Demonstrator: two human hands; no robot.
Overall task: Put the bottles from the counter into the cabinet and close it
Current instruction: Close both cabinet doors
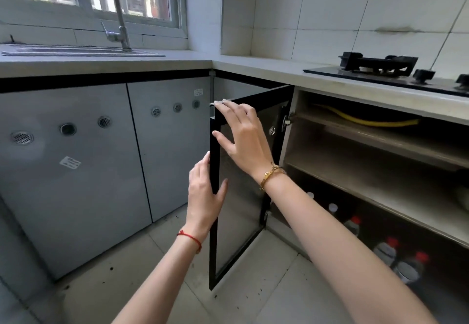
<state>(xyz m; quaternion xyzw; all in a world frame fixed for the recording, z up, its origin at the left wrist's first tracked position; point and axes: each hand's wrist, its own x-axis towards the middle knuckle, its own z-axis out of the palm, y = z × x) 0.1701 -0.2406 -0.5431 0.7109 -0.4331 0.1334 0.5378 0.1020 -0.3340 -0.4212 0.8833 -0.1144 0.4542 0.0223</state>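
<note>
While the door (236, 222) stands open at centre frame, bottles (385, 248) sit inside the cabinet (355, 168), lower right. Left hand (204, 196) pinches its free edge; right hand (241, 135) rests flat-fingered on top. Risk: either hand trapped at closing.

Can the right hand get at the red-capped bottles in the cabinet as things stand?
Probably yes: the cabinet door stands open, the right hand only rests on its top edge, and nothing shows in front of the bottles.

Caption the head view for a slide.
Left hand grips the edge of the open black-framed glass cabinet door; right hand touches its top; capped plastic bottles stand inside.
</note>
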